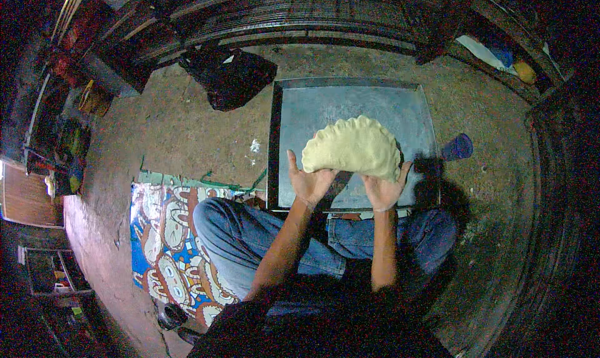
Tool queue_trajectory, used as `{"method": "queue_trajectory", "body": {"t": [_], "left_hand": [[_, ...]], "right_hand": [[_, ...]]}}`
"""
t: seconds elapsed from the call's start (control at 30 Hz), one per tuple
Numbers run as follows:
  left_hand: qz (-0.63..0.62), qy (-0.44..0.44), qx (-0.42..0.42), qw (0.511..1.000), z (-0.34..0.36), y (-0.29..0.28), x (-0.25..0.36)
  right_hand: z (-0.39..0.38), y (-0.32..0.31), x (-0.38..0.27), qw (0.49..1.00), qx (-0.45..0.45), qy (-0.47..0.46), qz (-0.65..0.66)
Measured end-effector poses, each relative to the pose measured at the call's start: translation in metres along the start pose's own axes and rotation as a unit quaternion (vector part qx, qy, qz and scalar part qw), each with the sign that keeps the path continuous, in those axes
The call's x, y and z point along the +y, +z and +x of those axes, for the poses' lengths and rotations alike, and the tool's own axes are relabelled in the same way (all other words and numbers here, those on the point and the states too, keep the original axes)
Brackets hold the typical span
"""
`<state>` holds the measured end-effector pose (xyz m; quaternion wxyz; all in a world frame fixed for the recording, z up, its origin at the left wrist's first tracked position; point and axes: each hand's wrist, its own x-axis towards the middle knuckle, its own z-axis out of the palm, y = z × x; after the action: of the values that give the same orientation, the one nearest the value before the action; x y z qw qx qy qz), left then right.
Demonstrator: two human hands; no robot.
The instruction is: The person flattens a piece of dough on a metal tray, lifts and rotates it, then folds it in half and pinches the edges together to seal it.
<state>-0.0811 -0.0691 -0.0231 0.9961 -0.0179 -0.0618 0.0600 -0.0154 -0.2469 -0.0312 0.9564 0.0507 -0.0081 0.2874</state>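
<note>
A large half-moon turnover of pale raw dough, with a crimped edge along its curved far side, rests across both my hands. My left hand is palm up under its near left part, the thumb stretched out to the left. Palm up as well, my right hand supports the right end, its thumb beside the dough. The dough hides most of my fingers. Beneath the turnover is a wide, shallow metal tray with a raised rim, lying on the floor before my crossed legs.
A black plastic bag lies beyond the tray's far left corner. Close to its right side is a blue-purple cup. A cartoon-printed mat spreads at my left, and dark slatted furniture lines the back.
</note>
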Motion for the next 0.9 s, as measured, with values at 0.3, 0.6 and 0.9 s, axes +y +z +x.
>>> {"method": "queue_trajectory", "body": {"t": [0.3, 0.6, 0.9], "left_hand": [[-0.203, -0.015, -0.058, 0.977, -0.004, -0.014, -0.01], [-0.032, 0.062, 0.022, 0.997, 0.01, 0.009, -0.016], [0.018, -0.008, -0.004, 1.0, 0.002, -0.001, -0.023]], "right_hand": [[-0.006, 0.008, 0.0, 0.995, -0.099, 0.02, -0.023], [0.0, 0.016, 0.022, 0.992, 0.076, 0.03, -0.099], [0.01, 0.017, 0.031, 0.993, -0.064, -0.017, -0.099]]}}
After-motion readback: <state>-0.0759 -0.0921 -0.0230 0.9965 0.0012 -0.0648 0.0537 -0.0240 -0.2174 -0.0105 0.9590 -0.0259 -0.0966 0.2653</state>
